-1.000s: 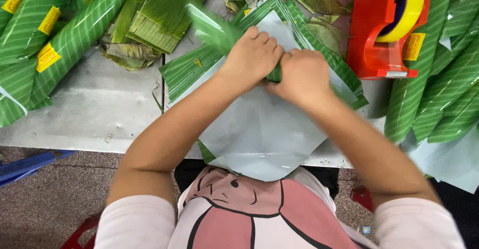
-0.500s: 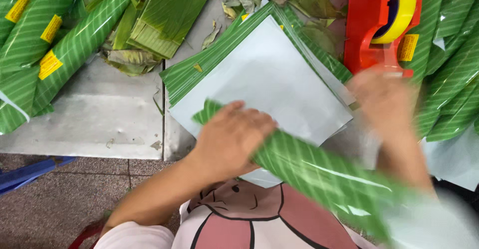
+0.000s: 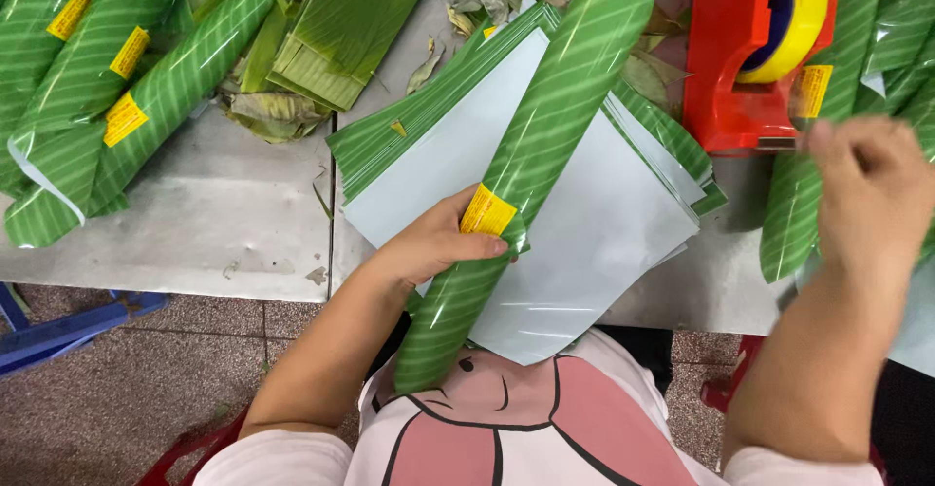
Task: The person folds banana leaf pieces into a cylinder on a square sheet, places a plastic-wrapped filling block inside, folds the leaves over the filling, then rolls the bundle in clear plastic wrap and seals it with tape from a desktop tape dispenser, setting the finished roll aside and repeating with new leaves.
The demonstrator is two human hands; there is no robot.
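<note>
Table (image 3: pixel 195 213): one stack of white-faced sheets (image 3: pixel 594 243); three finished green rolls (image 3: pixel 127 106) at far left. One red tape dispenser (image 3: pixel 745 53) — one yellow tape reel inside. One green striped roll (image 3: pixel 545 145) — long axis runs lower-left to upper-right over the stack. Left hand (image 3: pixel 433 243): grip clamped mid-roll. Right hand (image 3: pixel 872 189): blurred beside the dispenser, grip state cannot be told.

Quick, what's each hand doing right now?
Left hand: closed around the green wrapped roll.
Right hand: blurred near the red tape dispenser; grip cannot be told.

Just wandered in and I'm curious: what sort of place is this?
Probably a small packing workbench: green wrapped rolls lie piled, beside a stack of wrapping sheets and a red tape dispenser.
</note>
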